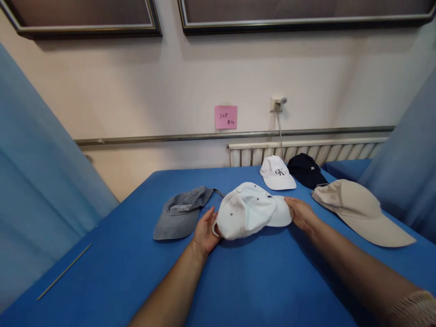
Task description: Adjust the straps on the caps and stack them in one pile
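A pale, nearly white baseball cap (247, 211) with a small dark emblem is between my hands, its brim toward the right. My left hand (206, 231) grips the cap's back edge by the strap. The fingers of my right hand (299, 212) pinch the tip of the brim, the thumb on top. Just left of it lies a grey baseball cap (182, 213) with white lettering on its front. To the right, a beige long-brimmed cap (361, 206) rests beyond my right hand. Behind are a white cap (276, 172) with black letters and a navy cap (306, 170).
All the caps are on a blue-covered table (129, 272). A thin stick (64, 271) lies at its left edge. Blue curtains (41, 181) hang at both sides. Along the back wall are a radiator (306, 147), a metal rail (170, 137), a plugged socket (276, 104) and a pink note (225, 117).
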A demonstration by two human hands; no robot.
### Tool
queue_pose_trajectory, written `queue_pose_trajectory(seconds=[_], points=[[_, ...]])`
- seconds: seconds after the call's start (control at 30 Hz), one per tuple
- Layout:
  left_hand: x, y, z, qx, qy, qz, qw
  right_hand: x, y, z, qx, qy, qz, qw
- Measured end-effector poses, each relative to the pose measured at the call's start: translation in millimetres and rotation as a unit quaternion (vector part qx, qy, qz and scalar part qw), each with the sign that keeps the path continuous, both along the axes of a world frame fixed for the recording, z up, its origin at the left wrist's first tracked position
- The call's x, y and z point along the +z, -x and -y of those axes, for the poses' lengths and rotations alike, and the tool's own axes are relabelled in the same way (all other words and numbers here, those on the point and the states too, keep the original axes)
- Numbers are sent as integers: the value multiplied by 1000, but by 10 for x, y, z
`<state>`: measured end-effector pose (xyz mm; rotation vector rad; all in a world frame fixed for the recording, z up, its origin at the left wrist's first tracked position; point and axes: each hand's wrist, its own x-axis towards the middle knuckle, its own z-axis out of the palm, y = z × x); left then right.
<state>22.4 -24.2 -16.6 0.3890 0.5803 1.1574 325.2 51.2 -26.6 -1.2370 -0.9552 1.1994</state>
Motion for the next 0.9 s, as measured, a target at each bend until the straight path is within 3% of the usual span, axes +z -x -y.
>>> queue_pose_trajectory(seconds=[0.1, 0.2, 0.23, 0.3, 0.33, 0.37, 0.4, 0.6, 0.7, 0.77, 0.8, 0.87, 0.9], points=[[1, 88, -10, 36, -23, 10, 999, 65, 120, -172, -71, -31, 55, 996], [6, 46, -42, 41, -28, 26, 998, 170, 395, 33, -97, -134, 114, 980], [10, 20, -50, 36, -28, 31, 998, 201, 526, 171, -41, -234, 178, 955], [22, -29, -50, 25, -23, 42, 999, 235, 802, 470, 152, -396, 273, 863], [31, -48, -41, 20, -19, 47, 998, 234, 925, 599, 232, -439, 304, 813], [42, -61, -27, 17, -15, 51, 998, 219, 1025, 697, 276, -454, 327, 781], [53, -71, -9, 15, -9, 53, 998, 191, 1096, 757, 284, -452, 346, 772], [91, -105, 61, 12, 20, 33, 999, -41, 1047, 592, 261, -353, 397, 806], [65, -144, 63, 54, 26, -92, 994, -61, 970, 513, 276, -334, 382, 816], [57, -172, 79, 137, -4, -259, 956, -50, 956, 507, 284, -325, 371, 822], [63, -184, 95, 180, -42, -357, 916, -44, 958, 510, 290, -320, 367, 824], [90, -202, 141, 222, -161, -528, 804, -42, 973, 521, 299, -314, 363, 825], [108, -208, 167, 210, -226, -585, 750, -46, 982, 525, 302, -313, 361, 825]])
